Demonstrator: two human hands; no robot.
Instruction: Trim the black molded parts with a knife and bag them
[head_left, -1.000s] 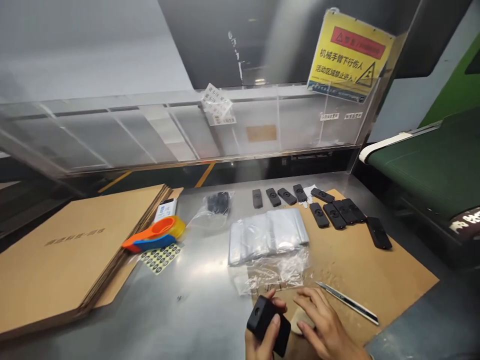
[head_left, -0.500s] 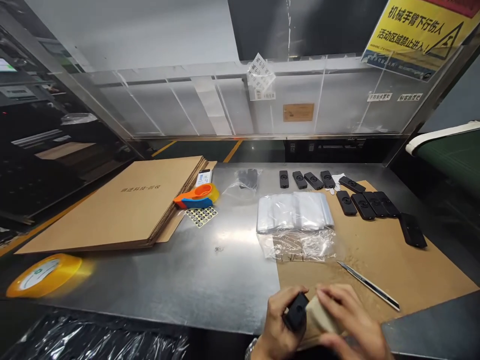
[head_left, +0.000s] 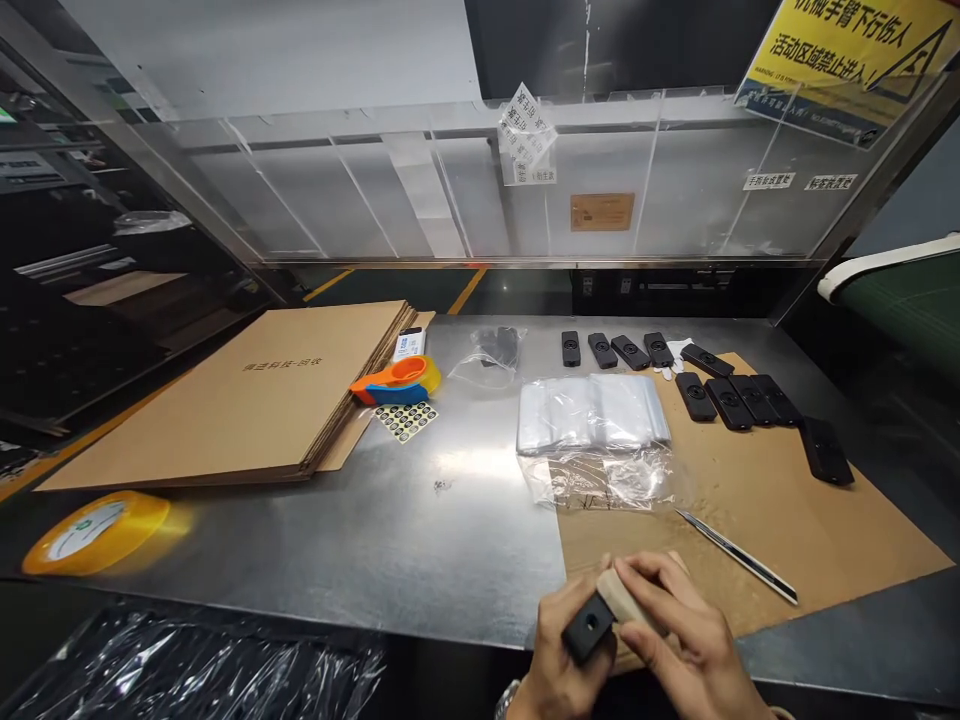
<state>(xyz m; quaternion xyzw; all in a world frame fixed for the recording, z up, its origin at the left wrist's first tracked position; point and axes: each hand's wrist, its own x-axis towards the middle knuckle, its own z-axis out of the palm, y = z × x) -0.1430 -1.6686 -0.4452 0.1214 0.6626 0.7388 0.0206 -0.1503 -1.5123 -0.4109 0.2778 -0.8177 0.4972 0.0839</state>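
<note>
My left hand [head_left: 559, 655] grips a small black block-shaped device [head_left: 587, 626] with a round hole in its end, low at the table's near edge. My right hand [head_left: 679, 640] presses a beige pad-like piece [head_left: 621, 600] against that device. Both hands sit over the front corner of a brown cardboard sheet [head_left: 750, 500]. A slim metal utility knife [head_left: 739, 557] lies on the cardboard just right of my hands.
Several flat black devices [head_left: 720, 395] lie in rows at the back right. A stack of clear plastic bags [head_left: 592, 415] sits mid-table. Flat cardboard stack [head_left: 247, 400], orange tape dispenser [head_left: 394, 380], sticker sheet [head_left: 406, 420] and yellow tape roll [head_left: 94, 530] are left. A clear guard [head_left: 450, 190] walls the back.
The view swung left and back, bringing the tape roll into sight. My right hand picked up the beige piece and brought it against the black device, which my left hand turned end-on.
</note>
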